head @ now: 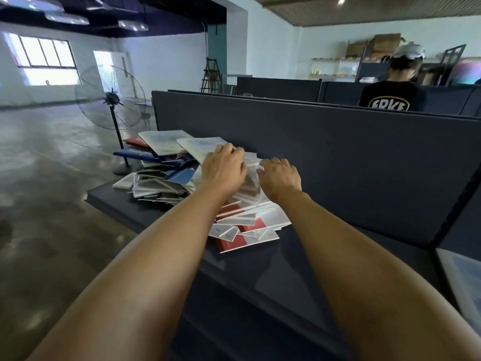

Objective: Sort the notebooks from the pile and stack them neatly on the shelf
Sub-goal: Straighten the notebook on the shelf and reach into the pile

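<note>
dark desk [286, 256], heaped notebooks [166, 178]: thin, light, glossy, likely slippery; left hand [223, 168] and right hand [281, 175] curled on pile top, grip unclear; best taken by edges.

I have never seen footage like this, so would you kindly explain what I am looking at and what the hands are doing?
This is one view from a camera worn on a person's head, looking down along both bare arms. No robot is involved. On the dark desk lies a messy pile of notebooks, white, blue and red. The left hand and the right hand reach onto the top of the pile; motion blur hides whether either grips a notebook. Behind stands a floor fan.
</note>
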Demonstrator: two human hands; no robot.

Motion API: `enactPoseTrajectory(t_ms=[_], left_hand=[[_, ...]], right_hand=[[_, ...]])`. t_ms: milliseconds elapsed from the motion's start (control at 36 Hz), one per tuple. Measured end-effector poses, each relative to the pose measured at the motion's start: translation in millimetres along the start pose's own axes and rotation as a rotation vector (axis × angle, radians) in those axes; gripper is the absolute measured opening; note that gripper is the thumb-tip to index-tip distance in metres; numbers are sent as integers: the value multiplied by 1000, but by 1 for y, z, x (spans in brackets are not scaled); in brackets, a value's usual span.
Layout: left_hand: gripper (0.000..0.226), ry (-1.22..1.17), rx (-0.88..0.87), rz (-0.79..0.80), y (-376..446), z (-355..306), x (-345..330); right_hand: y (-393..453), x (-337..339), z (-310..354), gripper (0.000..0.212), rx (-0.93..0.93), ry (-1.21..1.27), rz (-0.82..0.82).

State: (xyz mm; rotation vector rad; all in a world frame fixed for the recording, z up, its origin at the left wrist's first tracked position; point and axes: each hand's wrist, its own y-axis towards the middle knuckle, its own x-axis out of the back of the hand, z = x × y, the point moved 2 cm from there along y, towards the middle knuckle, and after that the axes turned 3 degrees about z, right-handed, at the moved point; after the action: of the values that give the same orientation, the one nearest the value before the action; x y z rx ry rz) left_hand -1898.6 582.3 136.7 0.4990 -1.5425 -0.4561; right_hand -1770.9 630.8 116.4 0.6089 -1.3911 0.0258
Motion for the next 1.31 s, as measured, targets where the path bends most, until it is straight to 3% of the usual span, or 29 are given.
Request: enactPoseTrajectory(t_ms=[222, 417, 583, 778, 972, 1111, 1306], left_hand=[[39, 52, 229, 112, 13, 35, -12], [44, -69, 401, 253, 17, 42, -18], [38, -128, 484, 274, 22, 38, -23], [43, -231, 611, 178, 23, 28, -18], [64, -556, 663, -34, 16, 18, -3], [47, -714, 735, -57, 3, 11, 4], [41, -808, 585, -110, -15, -37, 8]], right_hand=[[38, -13, 12, 61, 41, 139, 211], [57, -30, 23, 70, 40, 171, 314], [57, -28, 23, 67, 23, 172, 248], [45, -18, 28, 60, 24, 106, 103], [24, -11, 21, 46, -27, 203, 19], [1, -3, 8, 47, -169, 334, -1], [-35, -6, -19, 58, -487, 595, 137]])
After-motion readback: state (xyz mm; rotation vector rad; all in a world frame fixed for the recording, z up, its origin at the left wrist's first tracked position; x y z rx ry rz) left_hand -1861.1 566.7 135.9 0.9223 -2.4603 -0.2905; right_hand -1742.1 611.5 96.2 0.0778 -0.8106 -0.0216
